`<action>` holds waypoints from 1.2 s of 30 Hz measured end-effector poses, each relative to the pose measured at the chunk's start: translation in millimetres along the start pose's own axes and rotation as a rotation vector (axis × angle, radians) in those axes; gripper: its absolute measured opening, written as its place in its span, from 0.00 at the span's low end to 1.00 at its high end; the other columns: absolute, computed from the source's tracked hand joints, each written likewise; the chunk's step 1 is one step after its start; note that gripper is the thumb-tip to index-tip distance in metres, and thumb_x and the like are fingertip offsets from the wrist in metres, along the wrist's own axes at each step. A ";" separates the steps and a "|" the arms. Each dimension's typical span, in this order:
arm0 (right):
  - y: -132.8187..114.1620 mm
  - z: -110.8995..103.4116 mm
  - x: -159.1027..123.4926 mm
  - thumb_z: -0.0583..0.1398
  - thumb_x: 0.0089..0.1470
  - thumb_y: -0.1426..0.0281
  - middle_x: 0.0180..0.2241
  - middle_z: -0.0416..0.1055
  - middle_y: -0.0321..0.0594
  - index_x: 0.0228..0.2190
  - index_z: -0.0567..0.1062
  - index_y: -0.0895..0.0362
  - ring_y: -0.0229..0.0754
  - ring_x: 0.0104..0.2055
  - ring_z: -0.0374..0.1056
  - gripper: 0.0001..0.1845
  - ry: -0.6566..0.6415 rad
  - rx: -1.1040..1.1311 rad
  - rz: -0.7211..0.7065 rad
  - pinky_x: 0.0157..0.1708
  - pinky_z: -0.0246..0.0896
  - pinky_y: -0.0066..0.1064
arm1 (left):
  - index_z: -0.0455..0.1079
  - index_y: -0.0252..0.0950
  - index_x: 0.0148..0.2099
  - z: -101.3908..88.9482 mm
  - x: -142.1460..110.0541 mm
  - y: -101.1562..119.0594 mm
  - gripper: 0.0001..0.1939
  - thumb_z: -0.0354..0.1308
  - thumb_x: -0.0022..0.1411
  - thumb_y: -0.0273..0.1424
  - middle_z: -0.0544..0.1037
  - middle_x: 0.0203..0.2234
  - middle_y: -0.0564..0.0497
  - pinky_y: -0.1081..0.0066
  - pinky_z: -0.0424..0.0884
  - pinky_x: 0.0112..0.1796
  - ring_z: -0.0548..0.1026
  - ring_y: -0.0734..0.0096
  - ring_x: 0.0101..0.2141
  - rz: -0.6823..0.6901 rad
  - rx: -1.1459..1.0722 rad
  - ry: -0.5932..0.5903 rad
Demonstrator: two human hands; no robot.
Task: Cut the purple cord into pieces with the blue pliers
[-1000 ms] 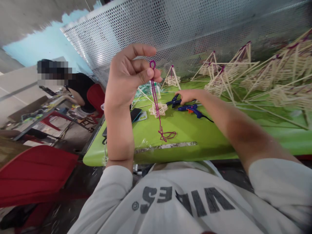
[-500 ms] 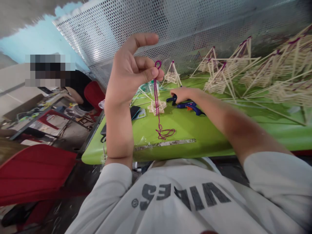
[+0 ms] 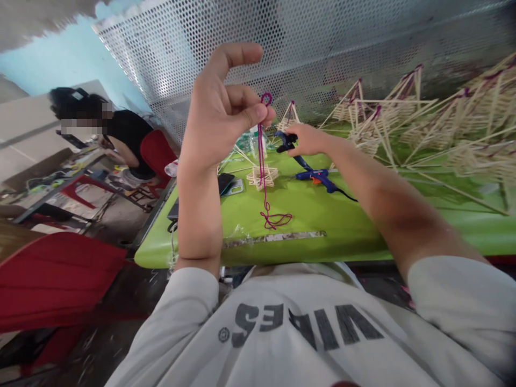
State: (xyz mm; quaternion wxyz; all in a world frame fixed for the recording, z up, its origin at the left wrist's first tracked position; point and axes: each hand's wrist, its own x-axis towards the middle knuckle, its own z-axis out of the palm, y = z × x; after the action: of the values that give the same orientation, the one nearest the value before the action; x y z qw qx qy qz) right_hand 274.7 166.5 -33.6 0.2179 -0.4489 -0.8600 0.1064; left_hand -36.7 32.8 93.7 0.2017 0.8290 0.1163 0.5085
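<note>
My left hand is raised above the table, thumb and fingers pinched on a purple string, with the index finger apart. A small loop stands above the pinch; the doubled string hangs down to a loose tangle on the green table. Behind the string sits a small star-shaped stack of wooden sticks. My right hand grips a dark blue and black clamp-like tool, lifted above the table; its exact kind is unclear. Just below lies a blue glue gun with an orange trigger.
Several stick pyramids tied with purple string stand at the right, against a perforated metal screen. A phone and a plastic bottle are near my left hand. At left, a person sits by another table; a red chair stands closer.
My right hand has lifted the dark blue tool up from beside the glue gun. My left hand still pinches the string, slightly higher and further right in view.
</note>
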 end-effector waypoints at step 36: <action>-175.4 -101.3 -101.4 0.85 0.72 0.61 0.28 0.68 0.34 0.40 0.83 0.56 0.34 0.27 0.61 0.20 0.053 1.086 0.024 0.19 0.52 0.24 | 0.67 0.59 0.83 25.5 -0.7 -36.1 0.42 0.71 0.72 0.35 0.82 0.41 0.50 0.42 0.75 0.67 0.86 0.39 0.52 0.136 0.391 0.263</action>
State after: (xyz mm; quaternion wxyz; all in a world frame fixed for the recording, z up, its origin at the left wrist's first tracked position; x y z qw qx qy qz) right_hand 245.9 -18.5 93.9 0.4388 -0.2840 -0.6705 0.5265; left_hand -13.9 59.2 66.6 -0.0141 0.7848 0.1816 0.5924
